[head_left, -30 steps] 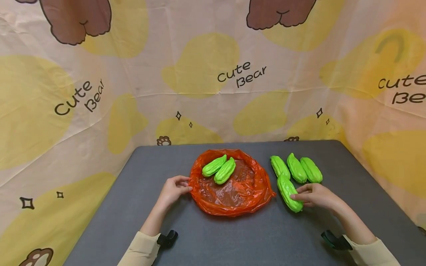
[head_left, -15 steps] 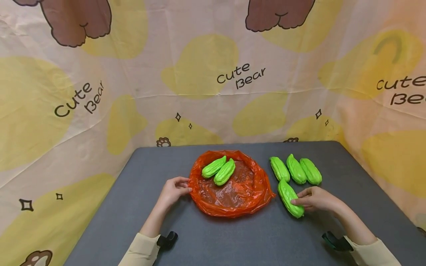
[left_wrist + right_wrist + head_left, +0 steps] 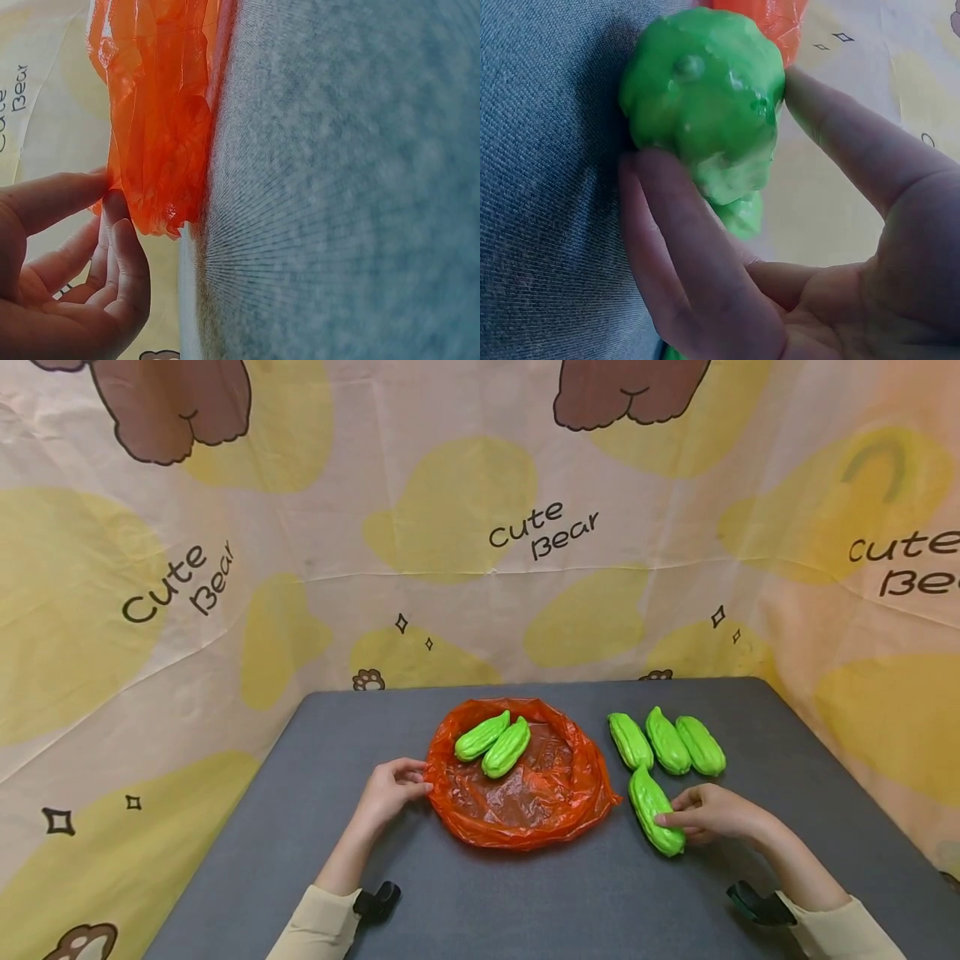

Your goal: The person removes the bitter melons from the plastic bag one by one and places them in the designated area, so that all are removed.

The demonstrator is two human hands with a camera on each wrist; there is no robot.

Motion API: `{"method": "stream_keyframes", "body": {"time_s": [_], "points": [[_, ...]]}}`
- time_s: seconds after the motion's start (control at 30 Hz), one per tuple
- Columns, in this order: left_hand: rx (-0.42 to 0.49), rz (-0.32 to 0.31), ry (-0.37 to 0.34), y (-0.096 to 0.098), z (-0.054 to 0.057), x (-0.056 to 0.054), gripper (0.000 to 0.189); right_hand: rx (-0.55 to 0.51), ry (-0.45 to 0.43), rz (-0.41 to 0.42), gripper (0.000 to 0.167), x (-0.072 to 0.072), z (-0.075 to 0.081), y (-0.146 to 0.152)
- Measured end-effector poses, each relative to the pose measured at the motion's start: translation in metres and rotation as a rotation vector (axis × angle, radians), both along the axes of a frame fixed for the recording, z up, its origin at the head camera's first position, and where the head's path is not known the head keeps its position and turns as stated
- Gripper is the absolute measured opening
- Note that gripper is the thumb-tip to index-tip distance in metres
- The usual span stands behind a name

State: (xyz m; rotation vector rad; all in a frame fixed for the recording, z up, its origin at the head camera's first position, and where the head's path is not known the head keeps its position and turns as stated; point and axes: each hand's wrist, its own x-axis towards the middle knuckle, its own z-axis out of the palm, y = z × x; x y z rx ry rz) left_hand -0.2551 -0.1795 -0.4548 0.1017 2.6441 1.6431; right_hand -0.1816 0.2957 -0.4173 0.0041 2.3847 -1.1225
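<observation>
A red plastic bag (image 3: 517, 835) lies spread open on the table, its edge rolled into a ring. Two green bitter melons (image 3: 507, 747) rest inside it, side by side. At the bag's left edge my left hand (image 3: 386, 792) pinches the thin plastic (image 3: 161, 127) between thumb and fingers. My right hand (image 3: 718, 814) holds another bitter melon (image 3: 649, 802) near its close end, thumb on top and fingers along its side. In the right wrist view, that melon's blunt, bumpy end (image 3: 697, 82) faces the camera, low by the table surface.
Behind the held melon lie three more: a left one (image 3: 631, 742), a middle one (image 3: 667, 742) and a right one (image 3: 701, 746). The grey table (image 3: 495, 910) ends at a printed cloth backdrop (image 3: 450, 527). Each wrist wears a black device (image 3: 378, 902).
My right hand has drawn the held bitter melon a little toward me, so its far tip overlaps the melon behind it less. My left hand stays at the bag's edge.
</observation>
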Motion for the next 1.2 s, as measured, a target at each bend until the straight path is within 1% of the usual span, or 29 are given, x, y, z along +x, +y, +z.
{"method": "stream_keyframes", "body": {"time_s": [0.2, 0.47, 0.67, 0.93, 1.2], "points": [[0.006, -0.005, 0.001, 0.0004, -0.0006, -0.0011, 0.033, 0.046, -0.002, -0.014, 0.063, -0.0007, -0.0001, -0.0010], [-0.001, -0.003, -0.002, 0.0006, 0.0006, -0.0012, 0.033, 0.061, 0.010, -0.015, 0.064, -0.0023, -0.0007, -0.0021], [0.004, -0.006, -0.006, 0.0008, 0.0003, -0.0014, 0.032, 0.040, 0.006, -0.017, 0.065, -0.0015, -0.0003, -0.0037], [-0.003, -0.004, 0.002, -0.0003, -0.0002, -0.0014, 0.033, 0.018, -0.006, -0.027, 0.071, -0.0020, 0.0014, -0.0044], [-0.002, 0.001, 0.000, -0.0010, 0.0011, 0.0003, 0.034, -0.013, 0.001, -0.028, 0.066, -0.0010, 0.0061, -0.0019]]}}
